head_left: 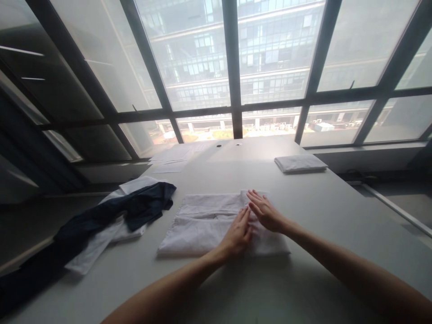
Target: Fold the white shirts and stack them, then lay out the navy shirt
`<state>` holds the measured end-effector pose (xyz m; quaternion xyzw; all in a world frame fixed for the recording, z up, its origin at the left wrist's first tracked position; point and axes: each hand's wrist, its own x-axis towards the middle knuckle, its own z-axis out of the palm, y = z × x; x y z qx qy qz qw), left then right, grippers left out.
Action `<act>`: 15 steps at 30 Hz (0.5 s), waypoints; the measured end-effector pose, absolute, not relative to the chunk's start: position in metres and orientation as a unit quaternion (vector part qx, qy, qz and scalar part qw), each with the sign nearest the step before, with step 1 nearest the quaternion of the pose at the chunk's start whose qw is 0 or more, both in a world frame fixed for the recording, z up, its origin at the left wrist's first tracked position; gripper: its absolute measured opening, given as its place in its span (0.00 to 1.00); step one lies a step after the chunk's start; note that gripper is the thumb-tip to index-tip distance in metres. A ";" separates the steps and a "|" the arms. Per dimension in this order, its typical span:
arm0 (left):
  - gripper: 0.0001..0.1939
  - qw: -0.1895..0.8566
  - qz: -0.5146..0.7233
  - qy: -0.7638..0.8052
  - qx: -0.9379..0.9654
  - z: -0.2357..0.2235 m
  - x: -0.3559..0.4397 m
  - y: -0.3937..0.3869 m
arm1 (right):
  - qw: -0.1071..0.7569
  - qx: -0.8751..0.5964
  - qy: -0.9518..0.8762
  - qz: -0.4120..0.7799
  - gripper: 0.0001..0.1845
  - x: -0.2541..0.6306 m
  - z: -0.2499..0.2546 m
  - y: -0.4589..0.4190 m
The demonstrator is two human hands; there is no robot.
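A white cloth garment [199, 234] lies partly folded on the white table [216, 288] in front of me. Its right end is turned over towards the middle. My left hand [238, 233] rests flat on the garment near the edge of that fold, fingers stretched forward. Just right of it, my right hand [265, 211] lies on the folded part with its fingers extended to the upper left. The fingertips of both hands are close together. Neither hand grips the fabric. Which kind of garment it is I cannot tell.
To the left, a dark navy garment [145, 204] lies over white clothing [97, 249] and hangs past the table edge. A folded white stack of cloth [300, 163] sits at the back right. Sheets of paper [170, 155] lie at the back left, before large windows.
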<state>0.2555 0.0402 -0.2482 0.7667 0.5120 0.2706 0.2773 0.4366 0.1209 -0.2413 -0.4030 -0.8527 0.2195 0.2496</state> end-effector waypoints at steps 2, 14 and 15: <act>0.31 0.339 0.381 0.545 0.666 -0.244 0.250 0.048 | 0.204 -0.397 -0.878 0.175 0.35 0.426 -0.243 0.106; 0.06 0.306 0.367 0.544 0.689 -0.232 0.249 0.045 | 0.155 -0.443 -0.866 0.170 0.31 0.427 -0.253 0.112; 0.05 0.278 0.344 0.539 0.716 -0.232 0.251 0.042 | 0.170 -0.453 -0.858 0.174 0.31 0.428 -0.253 0.116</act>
